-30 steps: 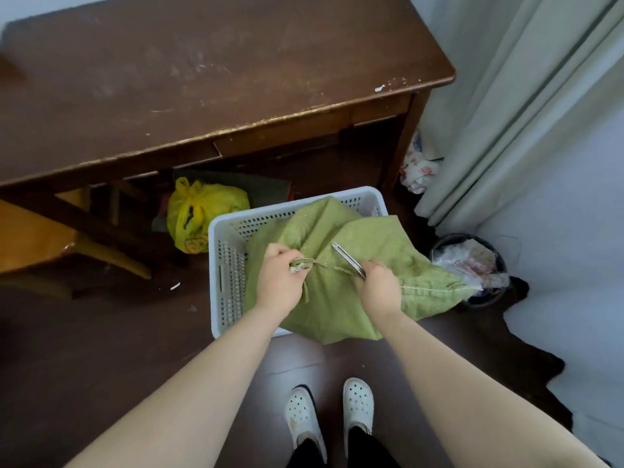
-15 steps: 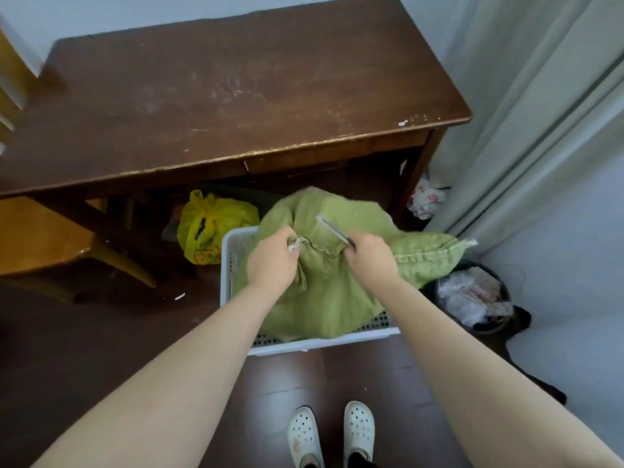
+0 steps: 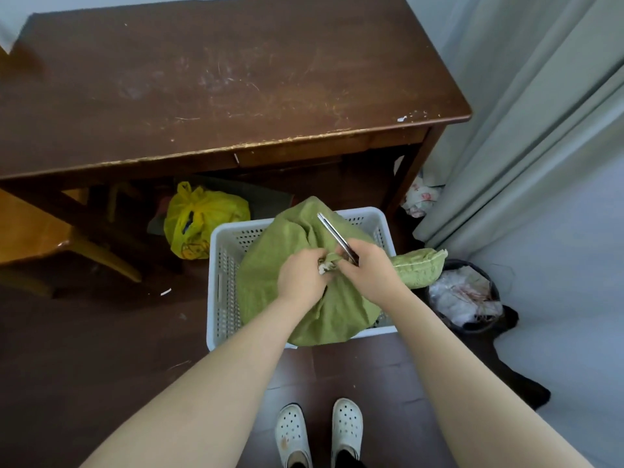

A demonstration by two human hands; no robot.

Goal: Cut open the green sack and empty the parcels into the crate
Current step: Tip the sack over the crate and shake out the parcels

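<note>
Head view: we see the green sack (image 3: 324,298) sitting in the white crate (image 3: 223,285). Our left hand (image 3: 300,278) pinches its bunched neck; our right hand (image 3: 368,268), just beside, grips scissors (image 3: 336,236) at it.

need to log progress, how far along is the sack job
Done: the green sack already sits in the white crate. In hand: the left hand pinches its tied neck while the right hand works a metal blade there. Left: the sack looks closed, no parcels show, so opening and emptying remain.
</note>
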